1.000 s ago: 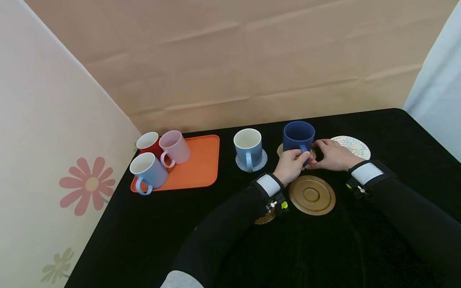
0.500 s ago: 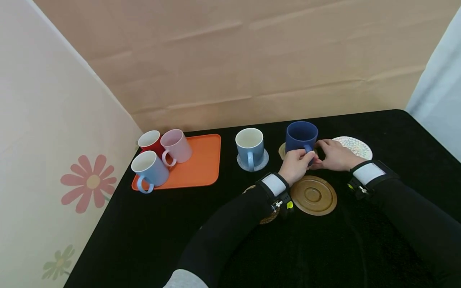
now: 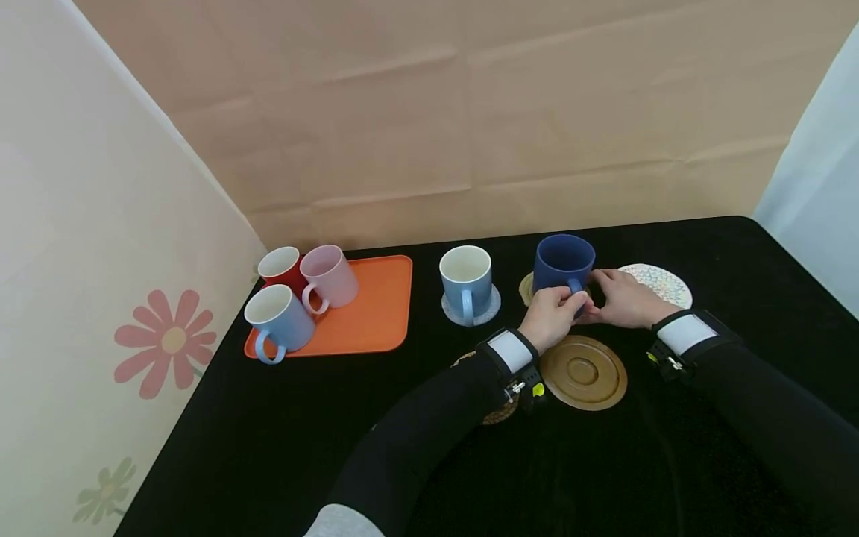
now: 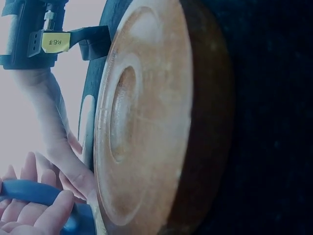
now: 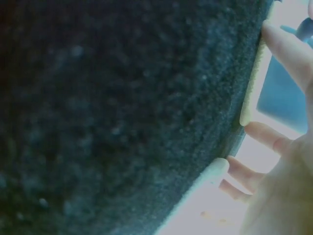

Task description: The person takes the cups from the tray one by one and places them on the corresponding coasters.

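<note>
My left hand [image 3: 549, 321] pinches the handle [image 4: 30, 190] of a dark blue mug [image 3: 562, 267], which stands upright on a pale round coaster [image 3: 526, 288]. The right hand [image 3: 629, 300] is at the mug's right side. In the right wrist view its thumb and a finger [image 5: 266, 135] grip opposite edges of that coaster, beside the mug's base. Another fingertip there touches or nearly touches the white patterned round mat [image 3: 661, 282]. Just in front of the mug lies a brown wooden round trivet [image 3: 584, 384]. Most of the coaster is hidden by the mug and hands.
To the left, a light blue mug [image 3: 466, 282] stands on a grey-white coaster [image 3: 493, 306]. An orange tray [image 3: 379, 309] bears a red mug [image 3: 290, 274], a pink mug [image 3: 333, 280] and another light blue mug [image 3: 285, 325]. My left forearm partly covers a woven coaster [image 3: 499, 415].
The left forearm has shifted slightly right, uncovering more of the woven coaster. The head view has tilted a little. Both hands stay at the dark blue mug and its coaster.
</note>
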`<state>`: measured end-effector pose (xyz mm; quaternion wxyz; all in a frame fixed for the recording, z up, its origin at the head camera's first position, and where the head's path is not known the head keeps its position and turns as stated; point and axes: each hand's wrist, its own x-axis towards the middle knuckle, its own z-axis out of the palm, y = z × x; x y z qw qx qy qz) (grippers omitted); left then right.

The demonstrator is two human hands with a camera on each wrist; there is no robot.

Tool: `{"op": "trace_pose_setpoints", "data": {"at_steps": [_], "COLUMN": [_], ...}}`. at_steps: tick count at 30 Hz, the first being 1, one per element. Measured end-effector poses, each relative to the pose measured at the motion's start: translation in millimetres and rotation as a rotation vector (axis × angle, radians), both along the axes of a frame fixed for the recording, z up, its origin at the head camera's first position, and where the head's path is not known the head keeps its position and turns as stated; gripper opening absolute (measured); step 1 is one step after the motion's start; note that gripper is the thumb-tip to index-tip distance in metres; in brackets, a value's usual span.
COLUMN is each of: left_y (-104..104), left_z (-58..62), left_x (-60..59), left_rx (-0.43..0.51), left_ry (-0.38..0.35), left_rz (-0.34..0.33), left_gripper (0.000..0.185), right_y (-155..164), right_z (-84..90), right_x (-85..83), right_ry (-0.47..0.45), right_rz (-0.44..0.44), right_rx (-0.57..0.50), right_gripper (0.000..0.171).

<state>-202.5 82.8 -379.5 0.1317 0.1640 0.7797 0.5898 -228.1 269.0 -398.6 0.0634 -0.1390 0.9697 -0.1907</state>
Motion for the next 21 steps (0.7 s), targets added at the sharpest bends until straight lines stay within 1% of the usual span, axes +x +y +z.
{"op": "trace_pose_setpoints", "data": {"at_steps": [4, 10, 15, 21], "left_y": [1.2, 4.6, 5.3, 5.1], "left_z": [-2.4, -1.3, -1.1, -1.4], "left_x": [1.3, 3.3, 5.8, 6.5], "left_rx": [0.016, 0.078, 0.11, 0.104], "left_ry": [-0.002, -0.031, -0.017, -0.016], "left_rz": [0.01, 0.024, 0.032, 0.032], "left_gripper": [0.027, 0.026, 0.027, 0.027], "right_y": [-0.7, -0.8, -0.6, -0.5], "right_z": [-1.3, 1.1, 1.1, 0.8], "right_x": [0.5, -0.5, -0.9, -0.2], "right_ry": [-0.009, -0.032, -0.032, -0.03], "right_rz": [-0.002, -0.009, -0.008, -0.017], "right_rx": [0.003, 0.0, 0.006, 0.017], "right_gripper": [0.079, 0.077, 0.076, 0.076]}}
